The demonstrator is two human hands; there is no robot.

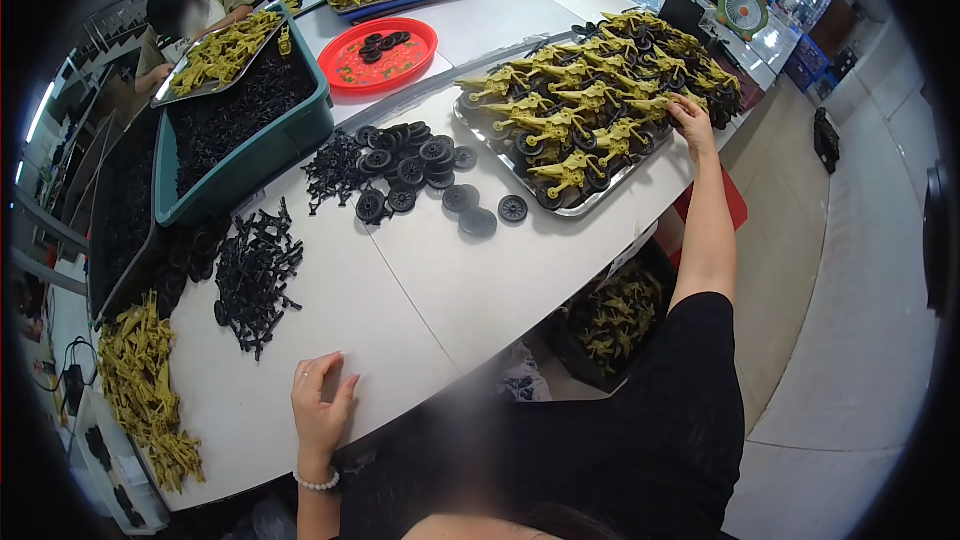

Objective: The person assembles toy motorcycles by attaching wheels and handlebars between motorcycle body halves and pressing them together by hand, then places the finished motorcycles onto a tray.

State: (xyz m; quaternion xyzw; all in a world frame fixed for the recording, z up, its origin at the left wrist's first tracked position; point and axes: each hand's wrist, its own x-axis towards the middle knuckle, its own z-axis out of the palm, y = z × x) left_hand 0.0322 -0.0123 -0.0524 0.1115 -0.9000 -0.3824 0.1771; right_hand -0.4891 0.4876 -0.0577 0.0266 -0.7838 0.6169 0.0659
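My right hand point(690, 123) reaches to the right side of a metal tray point(578, 210). Its fingertips pinch a yellow plastic part point(655, 106) at the edge of the heap there. On the tray lie many yellow plastic assemblies point(565, 172) with black wheels, packed in layers. Nothing is held in my left hand point(322, 405), which rests near the table's front edge, fingers curved and thumb apart. Beyond it lies a pile of small black plastic parts point(258, 270). Loose black wheels point(410, 172) are heaped in the middle of the table, some lying singly.
Yellow parts point(145, 390) pile up at the left. A green bin point(250, 165) holds black parts beneath a tray of yellow pieces point(225, 55). A red basin point(380, 85) contains wheels. Below the table is a black crate point(610, 325). A person point(190, 15) sits far left.
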